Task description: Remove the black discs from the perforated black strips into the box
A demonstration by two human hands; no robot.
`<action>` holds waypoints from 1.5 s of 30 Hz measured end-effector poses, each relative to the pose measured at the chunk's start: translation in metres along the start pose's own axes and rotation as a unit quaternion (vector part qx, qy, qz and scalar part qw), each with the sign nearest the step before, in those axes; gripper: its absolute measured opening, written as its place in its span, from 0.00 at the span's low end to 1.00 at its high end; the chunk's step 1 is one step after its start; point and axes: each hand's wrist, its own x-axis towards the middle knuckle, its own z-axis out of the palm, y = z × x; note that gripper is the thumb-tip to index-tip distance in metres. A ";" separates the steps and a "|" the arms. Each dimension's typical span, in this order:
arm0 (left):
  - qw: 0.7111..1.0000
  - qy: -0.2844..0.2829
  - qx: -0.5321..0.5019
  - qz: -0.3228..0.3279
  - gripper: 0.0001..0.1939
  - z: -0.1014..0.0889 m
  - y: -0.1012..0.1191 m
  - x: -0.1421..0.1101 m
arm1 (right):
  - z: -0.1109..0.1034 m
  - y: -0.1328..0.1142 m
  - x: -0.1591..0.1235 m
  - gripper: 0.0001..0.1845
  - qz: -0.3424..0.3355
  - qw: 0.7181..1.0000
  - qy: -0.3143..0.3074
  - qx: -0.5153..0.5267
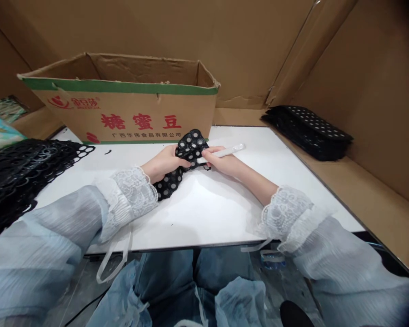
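A black piece with pale round dots (192, 141) is held above the white table, its lower end hanging down toward my left cuff. My left hand (164, 162) is closed on it from the left, with the thumb across its front. My right hand (223, 161) is closed around a slim white pen-like tool (237, 148). The tool's tip meets the dotted piece, and the fingers of my right hand are at that piece's right edge. Whether those fingers also grip the piece, I cannot tell.
Behind my hands stands an open cardboard box (129, 113) with a green rim. Black sheets full of round holes (23, 172) are heaped at the left. A stack of black dotted pieces (310, 129) lies at the right on a cardboard ledge (368, 195). Cardboard walls enclose the table (204, 213).
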 end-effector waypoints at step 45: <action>0.851 0.092 0.423 0.298 0.27 0.000 -0.003 -0.002 | 0.005 -0.016 -0.003 0.22 -0.064 0.979 0.195 0.019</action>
